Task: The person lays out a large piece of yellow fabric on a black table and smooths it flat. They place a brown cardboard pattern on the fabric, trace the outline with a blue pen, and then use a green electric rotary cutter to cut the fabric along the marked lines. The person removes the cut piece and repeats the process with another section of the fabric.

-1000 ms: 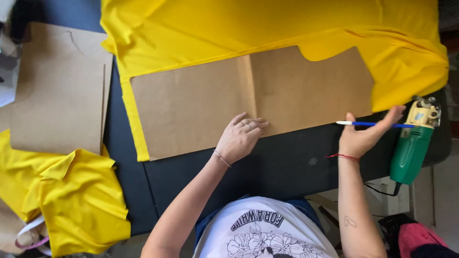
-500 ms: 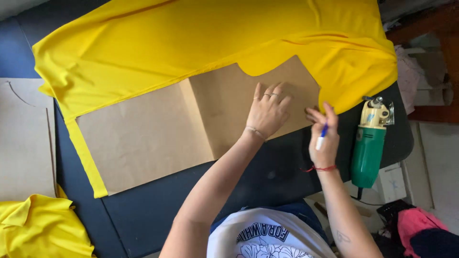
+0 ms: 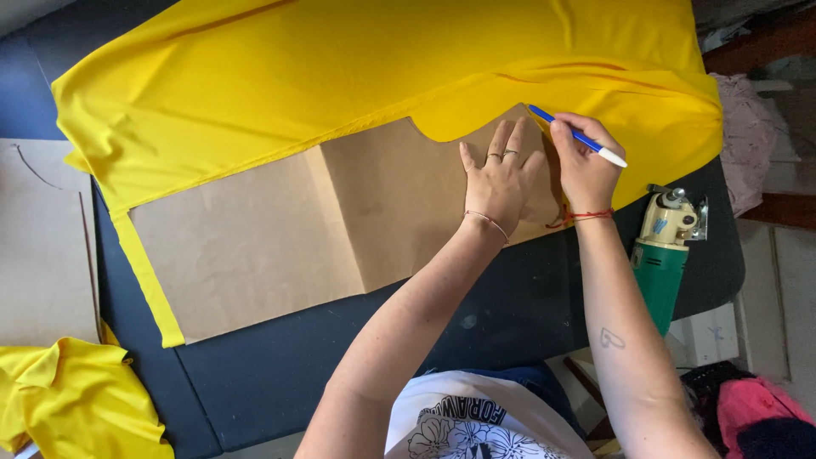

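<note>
- Far to the left of both hands, a spare brown card pattern piece lies flat on the dark counter, with a crumpled heap of yellow fabric below it at the counter's corner.
- The large yellow fabric sheet spreads above and beyond the hands. It looks thin, soft and slippery, so it probably wrinkles and creeps when tugged; it is best held by pressing it flat rather than pinching an edge.
- The brown paper pattern lies on the fabric, stretching left from the hands. It looks light and fairly stiff, with a fold line down its middle. It would likely slide or lift easily, so weight near the edge being worked is the sensible hold.
- The left hand is spread open, palm down, fingers fanned on the pattern's right part, gripping nothing.
- The right hand, just beside it, is curled around a blue pen, tip at the pattern's upper right edge where it meets the fabric.
- Right of the hands, a green electric cutting tool rests untouched on the counter.
</note>
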